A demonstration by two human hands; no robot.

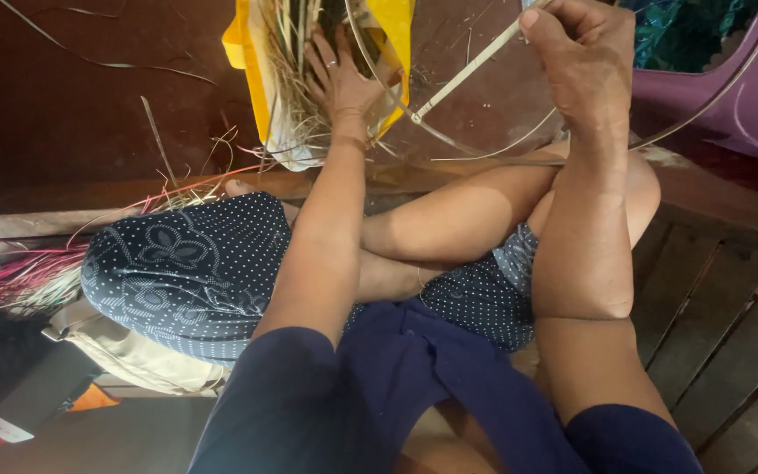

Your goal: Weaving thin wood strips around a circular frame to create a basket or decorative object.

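Observation:
My left hand point(339, 77) reaches into a yellow bag point(243, 48) of dry straw fibres point(291, 96), fingers spread among the strands, a ring on one finger. My right hand point(582, 61) is closed around a thin pale cane strip point(467, 72) that runs down-left from my thumb. The strip meets a thin curved hoop of cane point(436, 139) arching across the floor in front of me. I sit cross-legged, in dark dotted cloth point(195, 272).
A purple plastic chair point(747, 88) stands at the top right. Pink and pale dyed fibres point(19, 272) lie at the left, near a beige bag point(133, 355). Loose straw lies scattered on the dark red floor point(63, 105). Wooden slats point(730, 316) lie to my right.

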